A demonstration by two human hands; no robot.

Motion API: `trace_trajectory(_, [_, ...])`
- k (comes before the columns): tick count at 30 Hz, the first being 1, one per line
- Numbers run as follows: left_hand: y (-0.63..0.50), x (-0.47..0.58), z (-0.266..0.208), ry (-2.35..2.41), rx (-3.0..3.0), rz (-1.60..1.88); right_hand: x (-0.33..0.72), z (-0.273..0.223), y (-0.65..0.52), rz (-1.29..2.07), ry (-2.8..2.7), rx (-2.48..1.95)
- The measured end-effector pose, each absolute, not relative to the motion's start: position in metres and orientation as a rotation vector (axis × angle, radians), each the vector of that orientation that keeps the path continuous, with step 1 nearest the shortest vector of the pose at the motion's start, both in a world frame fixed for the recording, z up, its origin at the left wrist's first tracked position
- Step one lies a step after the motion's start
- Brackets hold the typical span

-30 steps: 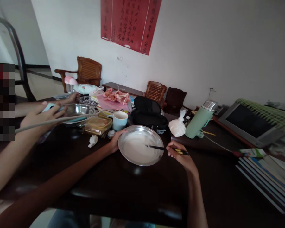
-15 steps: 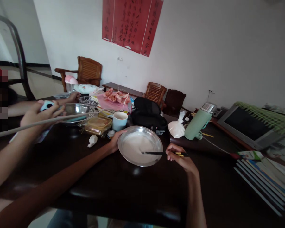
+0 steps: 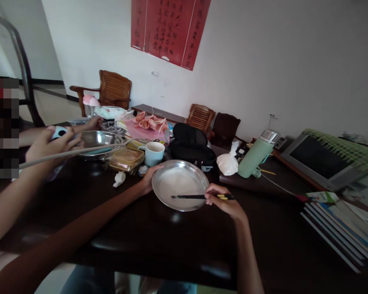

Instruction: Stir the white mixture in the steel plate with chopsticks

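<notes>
A shallow metal bowl sits on the dark table with a pale, whitish mixture in it. At its left side my left hand grips the rim, fingers partly hidden by the bowl. Closed round a pair of black chopsticks with yellow-marked ends, my right hand is at the bowl's right rim. The chopstick tips lie in the mixture, pointing left. Just behind my left hand stands a light blue mug.
A co-worker's hand holds a small light blue device at left, near another metal basin. Around the bowl are a plastic food box, crumpled tissue, black case, bag of white powder, green thermos and stacked books.
My right hand has moved left, carrying the chopsticks further across the bowl. My left hand stays on the rim. The whole view has shifted slightly.
</notes>
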State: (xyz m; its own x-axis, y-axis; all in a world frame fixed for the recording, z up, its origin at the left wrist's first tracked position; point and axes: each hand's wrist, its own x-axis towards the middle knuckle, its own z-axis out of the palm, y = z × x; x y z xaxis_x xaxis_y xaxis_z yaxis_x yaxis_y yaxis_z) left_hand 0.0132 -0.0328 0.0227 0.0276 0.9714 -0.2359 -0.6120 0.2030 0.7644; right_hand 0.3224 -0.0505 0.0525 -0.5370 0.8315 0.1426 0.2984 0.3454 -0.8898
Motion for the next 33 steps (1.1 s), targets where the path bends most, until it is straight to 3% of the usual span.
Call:
trace_trajectory(7, [-0.037,0.015,0.030,0.925,0.514,1.284,0.333,0.054,-0.045,0.906,-1.948,-1.080])
trace_trajectory(14, [-0.042,0.017,0.034,0.918,0.540,1.304,0.324,0.056,-0.052,1.101,-2.074,-0.969])
trace_trajectory(21, [-0.034,0.013,0.024,0.930,0.525,1.282,0.334,0.056,-0.048,0.944,-1.977,-1.063])
trace_trajectory(28, [-0.031,0.009,0.018,0.915,0.530,1.285,0.333,0.060,-0.052,1.119,-2.051,-0.999])
trace_trajectory(33, [-0.030,0.010,0.019,0.886,0.542,1.281,0.328,0.056,-0.048,0.980,-1.966,-1.042])
